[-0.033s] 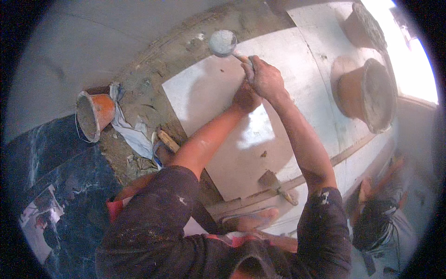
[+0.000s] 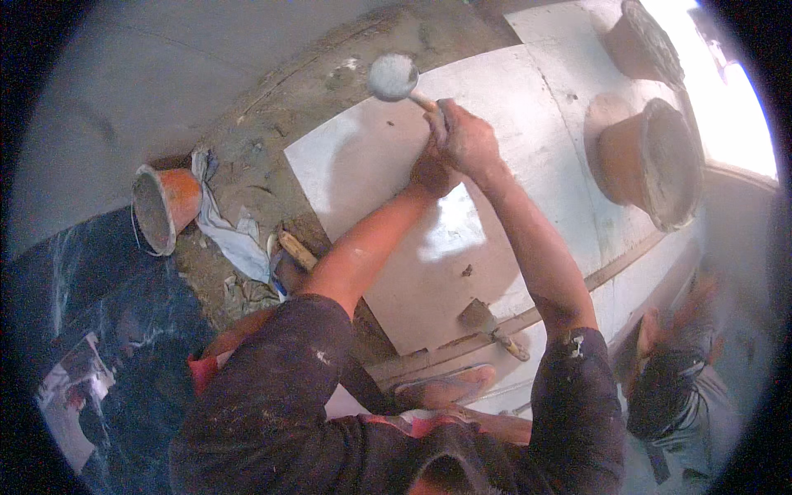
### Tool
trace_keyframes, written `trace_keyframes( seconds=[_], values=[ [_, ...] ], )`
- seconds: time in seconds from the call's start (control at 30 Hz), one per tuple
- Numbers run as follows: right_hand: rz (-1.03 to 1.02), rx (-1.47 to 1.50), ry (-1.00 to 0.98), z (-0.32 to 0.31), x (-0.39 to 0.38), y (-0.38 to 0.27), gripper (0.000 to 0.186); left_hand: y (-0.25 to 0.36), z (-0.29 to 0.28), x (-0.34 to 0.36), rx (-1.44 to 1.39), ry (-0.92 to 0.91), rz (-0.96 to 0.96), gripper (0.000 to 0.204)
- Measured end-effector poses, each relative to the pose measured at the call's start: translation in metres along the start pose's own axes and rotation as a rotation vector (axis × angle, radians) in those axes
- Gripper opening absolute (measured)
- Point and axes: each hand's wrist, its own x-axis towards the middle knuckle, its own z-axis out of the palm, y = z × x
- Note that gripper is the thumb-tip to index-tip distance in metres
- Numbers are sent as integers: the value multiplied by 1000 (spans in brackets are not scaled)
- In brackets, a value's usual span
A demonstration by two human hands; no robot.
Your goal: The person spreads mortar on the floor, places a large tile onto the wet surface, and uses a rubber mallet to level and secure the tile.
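Observation:
Both of my hands grip a mallet with a round, whitish head (image 2: pixel 393 77) and a wooden handle (image 2: pixel 422 101). My right hand (image 2: pixel 470 139) is wrapped around the handle nearer the head. My left hand (image 2: pixel 435 172) is closed just behind it, its fingers partly hidden. The mallet's head is over the far edge of a large pale tile (image 2: pixel 351 161), beside rough mortar (image 2: pixel 305 107); whether it touches the tile I cannot tell. On the tile's near right edge lies a small trowel (image 2: pixel 507 341) with mortar on its blade.
An orange bucket (image 2: pixel 181 196) tilts at the left beside a crumpled white cloth (image 2: pixel 231 239) and a wooden-handled tool (image 2: pixel 297 249). Two mortar-smeared buckets, one nearer (image 2: pixel 627 157) and one farther (image 2: pixel 631 41), stand at right. Dark veined slabs (image 2: pixel 107 289) are at left; another person (image 2: pixel 668 379) is lower right.
The whole view has shifted very slightly. My hands keep the same hold on the mallet, and its head stays near the same place over the tile's edge.

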Motion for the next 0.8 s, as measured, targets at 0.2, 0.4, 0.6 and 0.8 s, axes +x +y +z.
trace_keyframes(
  seconds=[0.2,0.4,0.6,0.8],
  values=[
    [87,-15,37,-1,-7,24,37,1,-4,1,62,-52,-170,54],
    [231,-31,135,-12,-15,65,34,6,-11,3,215,-111,-113,62],
    [335,-8,176,-17,-34,80,35,1,-9,4,215,-109,-108,61],
    [375,51,251,-17,-69,91,36,-7,4,-1,280,-76,-45,56]
  ],
)
